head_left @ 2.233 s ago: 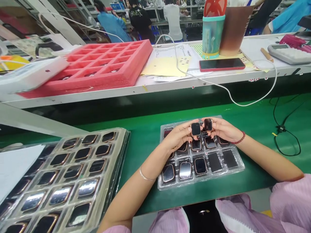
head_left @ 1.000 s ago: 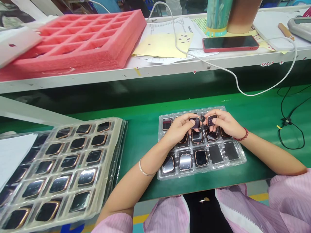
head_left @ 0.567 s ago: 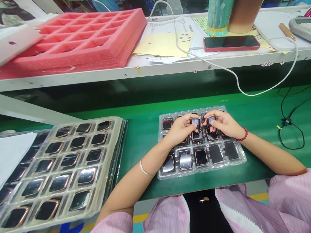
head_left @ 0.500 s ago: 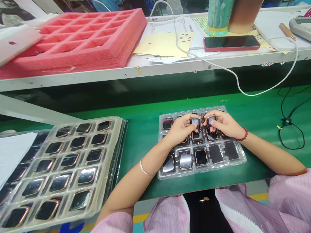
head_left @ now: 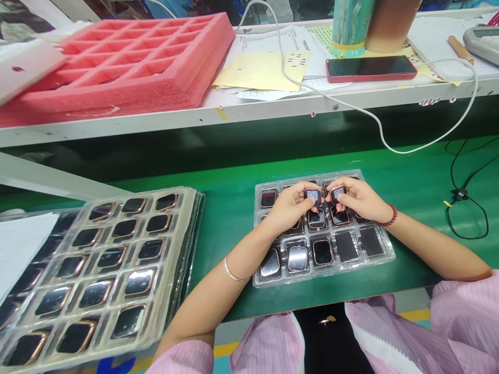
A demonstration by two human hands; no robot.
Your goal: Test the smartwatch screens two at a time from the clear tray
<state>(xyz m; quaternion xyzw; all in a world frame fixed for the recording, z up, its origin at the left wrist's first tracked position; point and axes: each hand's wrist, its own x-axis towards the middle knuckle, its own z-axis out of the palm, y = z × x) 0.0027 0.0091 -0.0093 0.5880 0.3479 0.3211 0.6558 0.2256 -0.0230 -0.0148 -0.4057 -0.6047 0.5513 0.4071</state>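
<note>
Smartwatches (head_left: pixel 312 196) up, one per hand, codes on both screens

Just the head view to go on here. Left hand (head_left: pixel 291 206) is pinching one watch by its frame, thumb on the screen; right hand (head_left: pixel 362 200) has the second watch (head_left: pixel 338 194) in the same sort of pinch. Both are held over the far half of the plastic tray (head_left: pixel 323 273). I'd call the step handling the pair at the code screens, but can't tell if the thumbs are pressing or only steadying.

Imo any next move calls for a light grip, with thumbs off the codes if they need reading, and a bit of lift before going sideways, since other watches sit right under the fingers.

For room, there's a strip of green worktop (head_left: pixel 230 234) between that tray and the tray stack (head_left: pixel 183 223), and more past the right hand, up to the black cable (head_left: pixel 460 195). Watch the worktop's near edge, close to the tray, and the overhanging shelf (head_left: pixel 265 108) with its drooping white cable (head_left: pixel 374 118).
</note>
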